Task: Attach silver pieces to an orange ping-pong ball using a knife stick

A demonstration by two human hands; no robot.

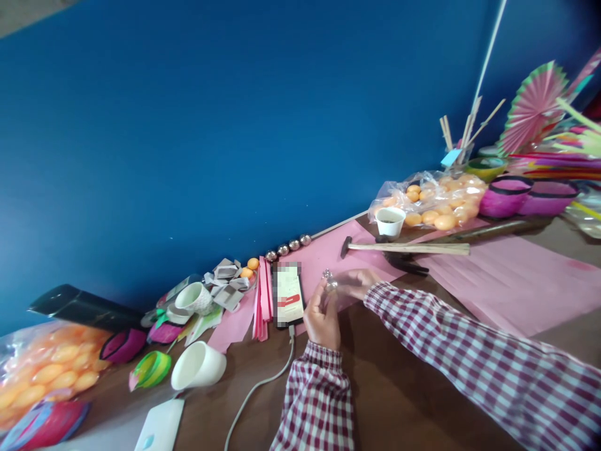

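A small shiny silver piece [330, 280], rounded and crinkled-looking, is held up between my two hands above the table. My left hand [323, 322] pinches it from below with thumb and fingers. From the right, my right hand [357, 283] closes its fingertips on the same piece; these fingers are partly blurred. Just left of my left hand lies a phone [290, 294] with a lit screen and a cable plugged in. Behind it, several silver balls [282, 250] stand in a row along the wall. A hammer [408, 248] with a wooden handle lies right of my hands.
Pink paper sheets [516, 282] cover parts of the brown table [399, 376]. Bags of orange balls [444, 203] lie at both sides. A small white cup [390, 220] stands behind the hammer. A white cup [200, 366] lies tipped at left. A cable [253, 391] runs forward.
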